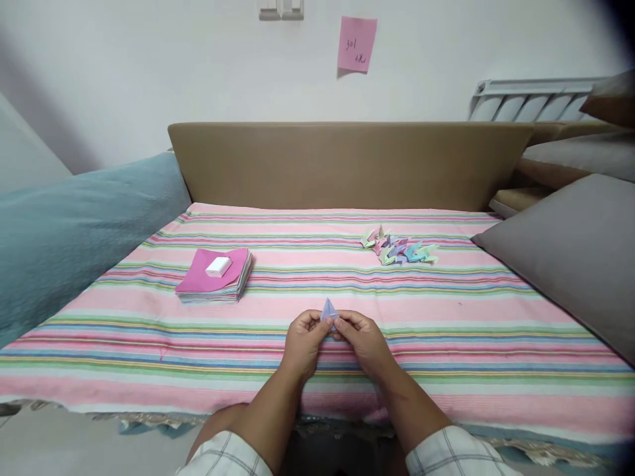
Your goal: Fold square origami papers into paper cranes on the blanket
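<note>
Between my two hands is a small piece of folded lavender paper (328,309), its pointed tip turned up and away from me. My left hand (305,336) pinches its left side with thumb and fingers. From the other side my right hand (361,334) pinches it too, the thumbs close together at its lower part. The lower folds are partly hidden behind the thumbs. Beyond my hands, to the right, lies a cluster of several small folded paper cranes (397,250) in pastel colours.
At the left, a stack of square coloured paper (213,277) has a white block (219,266) on top. A striped cloth (297,264) covers the seat. A blue cushion (89,225) bounds the left, a grey cushion (570,244) the right, a brown backrest (342,165) the back.
</note>
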{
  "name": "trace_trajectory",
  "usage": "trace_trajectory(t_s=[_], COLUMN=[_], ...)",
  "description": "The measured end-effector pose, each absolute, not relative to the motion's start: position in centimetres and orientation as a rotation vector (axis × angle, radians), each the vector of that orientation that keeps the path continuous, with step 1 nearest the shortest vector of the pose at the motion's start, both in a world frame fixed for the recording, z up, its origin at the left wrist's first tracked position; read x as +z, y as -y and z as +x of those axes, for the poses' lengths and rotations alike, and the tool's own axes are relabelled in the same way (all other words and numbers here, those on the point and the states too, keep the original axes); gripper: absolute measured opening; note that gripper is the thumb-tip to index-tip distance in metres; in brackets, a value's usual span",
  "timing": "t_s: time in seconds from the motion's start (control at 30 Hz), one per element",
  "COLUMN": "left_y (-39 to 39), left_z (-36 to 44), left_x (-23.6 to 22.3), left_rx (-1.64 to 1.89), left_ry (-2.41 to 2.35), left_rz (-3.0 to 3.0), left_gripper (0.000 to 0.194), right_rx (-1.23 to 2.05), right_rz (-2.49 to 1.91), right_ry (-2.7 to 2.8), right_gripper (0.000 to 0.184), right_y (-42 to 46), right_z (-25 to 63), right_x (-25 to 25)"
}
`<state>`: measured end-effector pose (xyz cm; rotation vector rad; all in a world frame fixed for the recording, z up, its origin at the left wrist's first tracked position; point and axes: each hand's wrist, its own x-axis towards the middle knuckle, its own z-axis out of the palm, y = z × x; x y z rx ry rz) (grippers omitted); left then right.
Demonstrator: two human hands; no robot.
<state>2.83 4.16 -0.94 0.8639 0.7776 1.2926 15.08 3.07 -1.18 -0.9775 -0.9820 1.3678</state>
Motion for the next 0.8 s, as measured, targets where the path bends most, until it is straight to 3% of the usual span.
trace_trajectory(t_s=[0.33, 0.63, 0.8], left_y=[-4.5, -4.3, -4.4], left_z=[2.5, 2.3, 2.0], left_x=[-1.3, -0.7, -0.7], left_rx=[1.202, 1.200, 1.162], left_ry=[-0.708, -0.676, -0.663], left_rz=[0.880, 0.750, 0.760], left_gripper=[0.024, 0.028, 0.029], right_rx=[1.244, 0.880, 0.677], right_rz=[-0.952, -1.096, -1.086], right_ry=[1.057, 1.522, 1.623], right_gripper=[0.034, 0.018, 0.022], right_y=[-2.6, -2.4, -2.2], right_z=[15.1, 15.1, 15.3], right_x=[-1.6, -2.3, -1.9])
